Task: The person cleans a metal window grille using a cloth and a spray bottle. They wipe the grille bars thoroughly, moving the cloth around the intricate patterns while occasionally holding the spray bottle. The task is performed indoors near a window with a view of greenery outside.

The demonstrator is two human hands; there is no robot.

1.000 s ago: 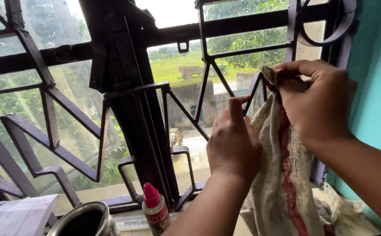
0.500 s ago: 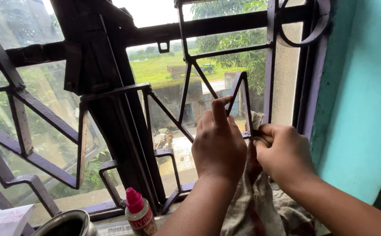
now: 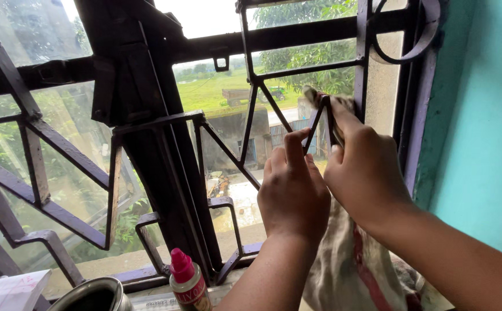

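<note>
The right hand [image 3: 366, 173], right of centre in the frame, pinches a rag [image 3: 348, 270] at its top end and presses it over the peak of a triangular bar of the window grille [image 3: 147, 124], in the upper middle. The rest of the rag, off-white with a red stripe, hangs down behind both wrists toward the lower right. The left hand [image 3: 294, 193], at centre, has its fingers curled loosely and one fingertip up against the slanted bar beside the rag; whether it grips the cloth cannot be told from here.

To wipe such a thin bar well, the cloth wants to wrap around the metal, not just lie on its face, with the pinch kept firm while it slides along the slant. The left hand looks well placed to steady the bar or hold the loose cloth taut.

At the bottom, left of centre, stand a small bottle [image 3: 189, 285] with a pink cap and a metal cup [image 3: 92, 295].
</note>
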